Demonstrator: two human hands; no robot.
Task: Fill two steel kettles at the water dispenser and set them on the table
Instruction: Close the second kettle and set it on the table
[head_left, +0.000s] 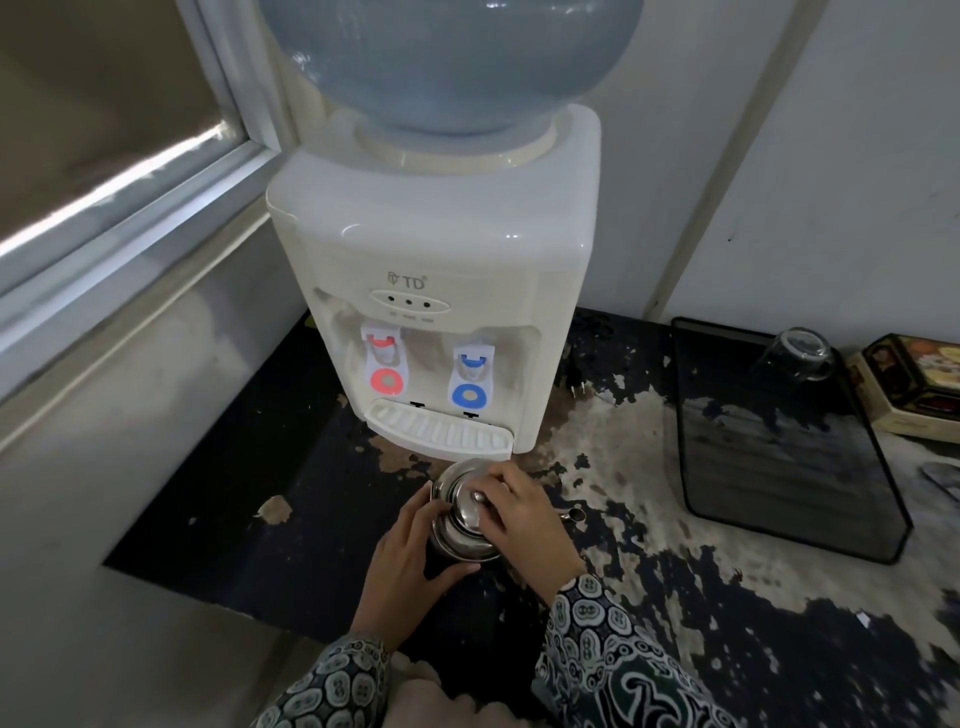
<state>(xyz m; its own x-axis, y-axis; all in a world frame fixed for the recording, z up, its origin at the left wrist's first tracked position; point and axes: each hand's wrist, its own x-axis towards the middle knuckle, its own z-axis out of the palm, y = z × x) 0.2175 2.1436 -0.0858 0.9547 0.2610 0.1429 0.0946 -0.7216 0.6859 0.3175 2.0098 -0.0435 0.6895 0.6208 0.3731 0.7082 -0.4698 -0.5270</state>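
- Pinching the lid knob, the right hand (524, 512) curls its fingers (491, 486) atop the steel kettle (462, 525).
- The left hand (410, 558) grips the kettle's side.
- The kettle stands on the worn table (649, 530), just before the water dispenser (436, 270) and its drip tray (441, 431).

Left hand (410, 561) grips low, right hand (524, 519) apparently pinches above, fingers curled.

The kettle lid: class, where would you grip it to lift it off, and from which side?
Pinch the small knob at the centre of the kettle lid, coming from straight above: it stands proud of the smooth dome, and the right hand is already there.
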